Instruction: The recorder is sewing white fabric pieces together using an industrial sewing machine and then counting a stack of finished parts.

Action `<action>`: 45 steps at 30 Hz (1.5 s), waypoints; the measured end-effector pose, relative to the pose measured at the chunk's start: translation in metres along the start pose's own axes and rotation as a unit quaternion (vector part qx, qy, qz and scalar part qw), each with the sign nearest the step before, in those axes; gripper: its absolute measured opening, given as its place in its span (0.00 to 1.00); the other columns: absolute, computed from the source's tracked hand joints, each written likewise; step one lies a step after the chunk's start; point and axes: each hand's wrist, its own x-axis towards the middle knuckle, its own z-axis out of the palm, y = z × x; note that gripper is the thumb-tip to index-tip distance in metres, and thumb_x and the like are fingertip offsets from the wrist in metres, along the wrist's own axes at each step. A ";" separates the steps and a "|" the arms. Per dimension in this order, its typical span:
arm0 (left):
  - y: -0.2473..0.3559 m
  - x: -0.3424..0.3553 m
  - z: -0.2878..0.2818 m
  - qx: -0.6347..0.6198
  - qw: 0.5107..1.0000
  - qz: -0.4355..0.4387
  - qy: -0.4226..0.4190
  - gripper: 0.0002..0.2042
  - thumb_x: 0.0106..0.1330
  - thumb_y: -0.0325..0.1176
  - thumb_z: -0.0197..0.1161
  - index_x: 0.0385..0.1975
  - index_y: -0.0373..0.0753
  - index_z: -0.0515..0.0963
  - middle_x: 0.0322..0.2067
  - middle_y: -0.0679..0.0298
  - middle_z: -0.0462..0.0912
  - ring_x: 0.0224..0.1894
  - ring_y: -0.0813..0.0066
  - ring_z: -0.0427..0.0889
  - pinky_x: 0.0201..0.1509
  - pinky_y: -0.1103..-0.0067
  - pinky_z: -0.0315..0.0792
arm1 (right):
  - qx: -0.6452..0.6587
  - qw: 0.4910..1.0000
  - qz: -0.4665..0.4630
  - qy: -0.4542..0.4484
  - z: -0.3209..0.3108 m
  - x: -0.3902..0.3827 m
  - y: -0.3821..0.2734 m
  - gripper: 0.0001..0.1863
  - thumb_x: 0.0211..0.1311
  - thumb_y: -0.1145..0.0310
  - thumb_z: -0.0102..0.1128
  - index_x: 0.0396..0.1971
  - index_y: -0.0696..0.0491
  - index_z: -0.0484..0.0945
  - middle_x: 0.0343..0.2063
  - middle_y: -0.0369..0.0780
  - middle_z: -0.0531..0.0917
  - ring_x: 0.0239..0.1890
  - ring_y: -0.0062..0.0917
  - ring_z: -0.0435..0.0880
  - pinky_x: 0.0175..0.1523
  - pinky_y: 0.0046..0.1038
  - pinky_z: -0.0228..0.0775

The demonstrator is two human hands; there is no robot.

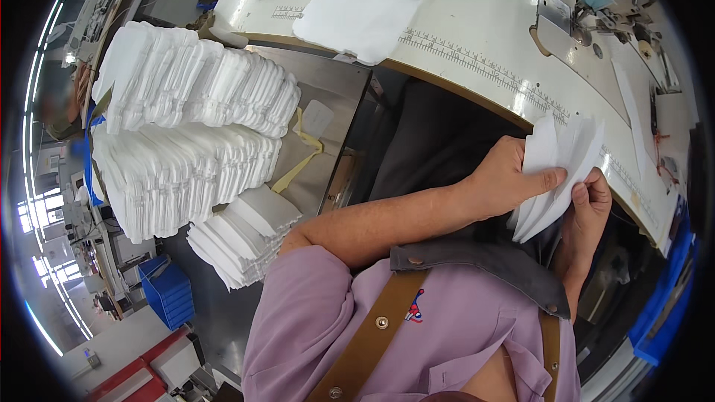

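Observation:
Several layered white cloth pieces (547, 156) are held up in front of me at the near edge of the worktable. My left hand (503, 179) grips them from the left, its thumb lying across the front layer. On the other side, my right hand (590, 208) pinches the edge of the layers between thumb and fingertips. The pieces fan apart a little at the top and bottom. A larger flat white cloth (365, 4) lies at the table's left end, partly over the edge.
Two tall rows of folded white pieces (186, 171) stand to my left, with a smaller stack (242, 234) nearer me. A yellow strip (302, 164) lies beside them. Sewing machine parts (558, 7) sit on the pale table (477, 22) at right. A blue crate (165, 292) stands low left.

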 end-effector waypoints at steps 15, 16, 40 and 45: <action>-0.010 0.005 -0.007 -0.004 0.981 0.136 0.137 0.10 0.71 0.28 0.52 0.44 0.30 0.75 0.36 0.64 0.80 0.39 0.83 0.76 0.41 0.80 0.72 | -0.034 0.992 -0.072 0.103 -0.023 0.006 -0.007 0.06 0.71 0.70 0.56 0.38 0.58 0.75 0.35 0.34 0.81 0.35 0.13 0.75 0.45 0.17 0.68; -0.009 0.005 -0.009 -0.003 0.981 0.136 0.136 0.10 0.71 0.28 0.52 0.44 0.30 0.75 0.36 0.64 0.80 0.39 0.83 0.76 0.41 0.80 0.72 | -0.031 0.986 -0.083 0.140 -0.025 0.007 -0.011 0.07 0.72 0.69 0.56 0.38 0.58 0.75 0.34 0.34 0.81 0.34 0.13 0.76 0.44 0.18 0.68; 0.018 -0.003 -0.012 0.131 0.979 0.060 0.145 0.11 0.64 0.23 0.66 0.45 0.31 0.79 0.38 0.63 0.84 0.39 0.79 0.82 0.44 0.80 0.76 | 0.345 0.927 0.018 -0.145 -0.010 0.006 -0.040 0.10 0.74 0.68 0.51 0.43 0.53 0.60 0.16 0.38 0.75 0.06 0.13 0.66 0.09 0.14 0.56; 0.018 -0.001 -0.014 0.162 0.972 0.114 0.127 0.14 0.63 0.21 0.66 0.48 0.32 0.77 0.42 0.63 0.83 0.43 0.78 0.80 0.50 0.78 0.74 | 0.437 0.882 -0.015 -0.176 -0.028 -0.005 -0.066 0.11 0.73 0.68 0.52 0.39 0.55 0.60 0.12 0.39 0.75 0.04 0.17 0.67 0.07 0.16 0.58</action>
